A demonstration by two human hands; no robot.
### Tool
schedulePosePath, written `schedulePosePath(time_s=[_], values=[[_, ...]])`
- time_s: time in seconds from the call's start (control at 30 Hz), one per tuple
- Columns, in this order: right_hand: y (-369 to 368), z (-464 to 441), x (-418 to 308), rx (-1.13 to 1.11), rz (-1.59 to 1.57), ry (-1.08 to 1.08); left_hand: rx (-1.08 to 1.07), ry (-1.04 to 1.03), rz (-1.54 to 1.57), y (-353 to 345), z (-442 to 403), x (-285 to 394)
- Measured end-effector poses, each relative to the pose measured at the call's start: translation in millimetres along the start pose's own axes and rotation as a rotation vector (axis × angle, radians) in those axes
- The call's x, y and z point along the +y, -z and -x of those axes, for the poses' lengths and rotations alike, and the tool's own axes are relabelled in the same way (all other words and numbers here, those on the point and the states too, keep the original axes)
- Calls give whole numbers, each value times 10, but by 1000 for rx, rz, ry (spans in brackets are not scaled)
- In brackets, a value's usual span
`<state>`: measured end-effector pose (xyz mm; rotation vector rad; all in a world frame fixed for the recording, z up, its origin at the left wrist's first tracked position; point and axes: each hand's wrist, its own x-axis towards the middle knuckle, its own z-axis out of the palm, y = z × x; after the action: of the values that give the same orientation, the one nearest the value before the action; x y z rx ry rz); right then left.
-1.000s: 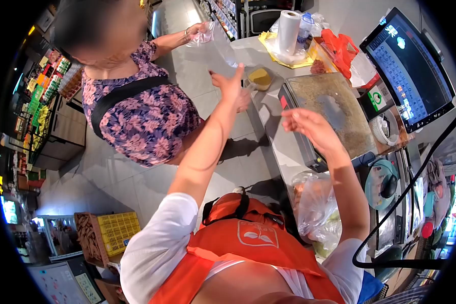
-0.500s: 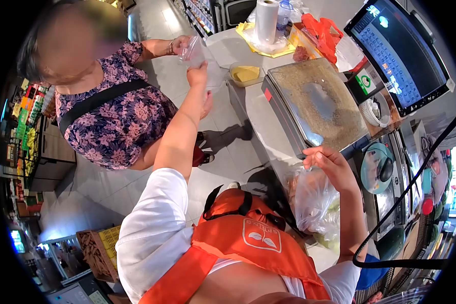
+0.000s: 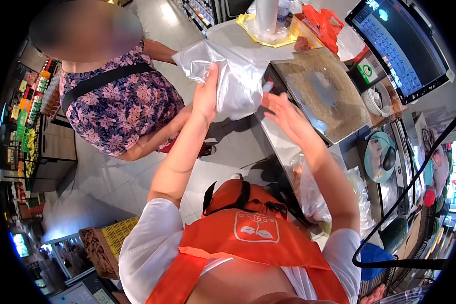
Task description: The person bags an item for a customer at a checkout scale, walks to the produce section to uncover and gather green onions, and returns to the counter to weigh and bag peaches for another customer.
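Observation:
A clear plastic bag (image 3: pixel 238 83) is spread out in front of me, over the edge of the counter. My left hand (image 3: pixel 206 93) grips it at its near left side, thumb on top. At the bag's right edge is my right hand (image 3: pixel 285 114), its fingers apart and stretched toward the plastic. The scale (image 3: pixel 321 93), with a worn, wet-looking top, stands just beyond my right hand. A person in a flowered top (image 3: pixel 126 106) faces me on the left; one of their arms reaches behind the bag, and that hand is hidden.
A touch screen (image 3: pixel 397 50) stands at the back right. A plastic roll (image 3: pixel 266 17), red bags (image 3: pixel 323 23) and a white basket (image 3: pixel 376 103) are around the scale. Filled clear bags (image 3: pixel 314 190) lie below my right forearm. A black cable (image 3: pixel 405 202) crosses the right side.
The clear bag has moved from the person toward me and spread wider, with my left hand on it. My right hand has moved up and left to the bag's edge.

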<state>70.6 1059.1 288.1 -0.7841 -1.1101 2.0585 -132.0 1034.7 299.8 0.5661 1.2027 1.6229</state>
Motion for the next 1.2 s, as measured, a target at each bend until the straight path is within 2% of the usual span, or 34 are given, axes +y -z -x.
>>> schedulePosePath(time_s=[0.1, 0.13, 0.23, 0.27, 0.3, 0.37, 0.47, 0.57, 0.63, 0.7, 0.8, 0.87, 0.9, 0.93, 0.97, 1.0, 1.03, 1.1, 1.17, 1.2], values=[[13, -191, 137, -187, 65, 21, 38, -35, -64, 38, 153, -156], [-63, -166, 101, -140, 119, 1, 4, -36, -28, 114, 130, -258], [30, -246, 170, -275, 118, -66, -5, 19, 15, 300, 17, -621], [-26, -199, 152, -155, 99, -92, -23, 129, 71, 423, -31, -794], [17, -219, 198, -109, 227, -89, 11, 177, 180, 456, -13, -889], [178, -278, 347, -15, 480, -74, 100, 330, 167, 794, -75, -1262], [370, -287, 581, 139, 475, 72, 442, 276, 67, 835, 144, -1343], [291, -277, 755, 259, 410, 155, 281, -458, -504, 604, 512, -1318], [123, -234, 895, 277, 477, 131, -150, -292, -558, 496, 600, -1328], [61, -229, 951, 183, 336, -33, -317, -32, -231, 276, 676, -1231], [24, -228, 991, 73, 224, -231, -491, 127, -136, 522, 564, -1283], [136, -220, 944, 41, 272, -288, -329, 258, 232, 653, 573, -1263], [285, -259, 882, -2, 771, -214, -245, 318, 414, 742, 570, -1224], [468, -333, 830, -49, 1264, -118, -261, 317, 690, 976, 481, -1324], [613, -409, 907, 118, 1487, 67, -175, 370, 892, 1198, 487, -1344], [895, -543, 998, 254, 1306, 97, -148, 344, 888, 1398, 531, -1295], [971, -558, 984, 338, 673, 148, -311, 349, 1023, 1733, 462, -1447], [792, -634, 673, 508, -224, -105, 303, 197, 663, 1787, 600, -1432], [956, -735, 800, 98, -265, -267, 331, 35, 342, 2028, 747, -1914], [1005, -784, 863, -109, -291, -343, 321, 122, -62, 2109, 769, -2099]])
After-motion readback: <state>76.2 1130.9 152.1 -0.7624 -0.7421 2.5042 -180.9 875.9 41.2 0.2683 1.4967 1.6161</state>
